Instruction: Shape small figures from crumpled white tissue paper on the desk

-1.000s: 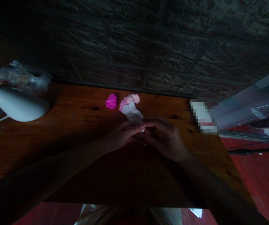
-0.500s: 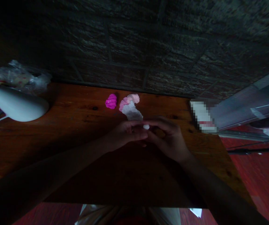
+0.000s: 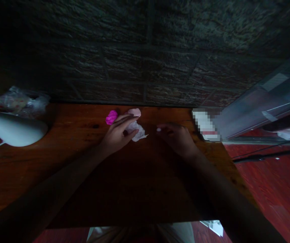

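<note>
My left hand (image 3: 118,133) reaches over a crumpled white lump (image 3: 139,131) that looks like soft modelling clay. Its thumb and fingers are apart, resting on or just above the lump's left side. Partly behind these fingers lies a pale pink lump (image 3: 135,112), and a bright magenta lump (image 3: 111,117) sits just left of it. To the right, my right hand (image 3: 179,138) is closed, with a small white piece of clay (image 3: 158,129) at its fingertips. The rest of its fingers are in deep shadow.
A white rounded object (image 3: 21,130), perhaps a lamp head, stands on the wooden table (image 3: 66,135) at left, before a clear plastic bag (image 3: 21,99). A pixelated white item (image 3: 205,125) lies at right. Behind rises a dark brick wall (image 3: 124,64).
My hands have come apart from around the small white piece. The left has moved left to the white lump; the right keeps the small piece. The view has shifted slightly.
</note>
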{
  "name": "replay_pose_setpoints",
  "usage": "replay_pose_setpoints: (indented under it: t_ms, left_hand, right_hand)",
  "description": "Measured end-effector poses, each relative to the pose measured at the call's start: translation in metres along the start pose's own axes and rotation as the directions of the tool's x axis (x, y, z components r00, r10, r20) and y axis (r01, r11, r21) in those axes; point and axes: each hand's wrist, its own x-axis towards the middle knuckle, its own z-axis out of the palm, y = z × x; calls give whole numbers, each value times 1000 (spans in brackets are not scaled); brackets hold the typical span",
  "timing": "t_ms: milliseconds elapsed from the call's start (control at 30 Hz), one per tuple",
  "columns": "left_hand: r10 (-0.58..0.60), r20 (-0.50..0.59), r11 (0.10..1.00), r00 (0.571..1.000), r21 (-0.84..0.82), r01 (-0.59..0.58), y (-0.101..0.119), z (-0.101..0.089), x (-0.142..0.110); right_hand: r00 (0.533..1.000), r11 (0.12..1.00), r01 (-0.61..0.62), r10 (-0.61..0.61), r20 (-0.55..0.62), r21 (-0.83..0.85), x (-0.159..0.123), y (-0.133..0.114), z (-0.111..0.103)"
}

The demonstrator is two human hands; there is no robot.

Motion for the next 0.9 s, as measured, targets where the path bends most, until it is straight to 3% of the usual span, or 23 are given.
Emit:
replay_pose_setpoints:
  t_ms: [233,533,633,800,900]
  left_hand:
    - [-1,83,998,997,63,-5,-2,7,-3]
    - [17,111,994,994,106,-28,-1,5,-1]
    - [42,54,997,998,64,-46,-1,5,-2]
    - [2,-199,1000,980,-11,-4,9,1,-4]
    - [-72,-243,991,967,-125,42,23,1,-7]
  right_hand:
    - [994,986,-89,98,57,-141,4,6,2]
    - [993,985,-72,86,79,-159,3,5,2]
    - [994,986,-63,76,78,-156,3,6,4]
    - [995,987,-66,77,70,-147,5,9,-11]
    - [995,988,-86,78,-69,-131,8,11,-28]
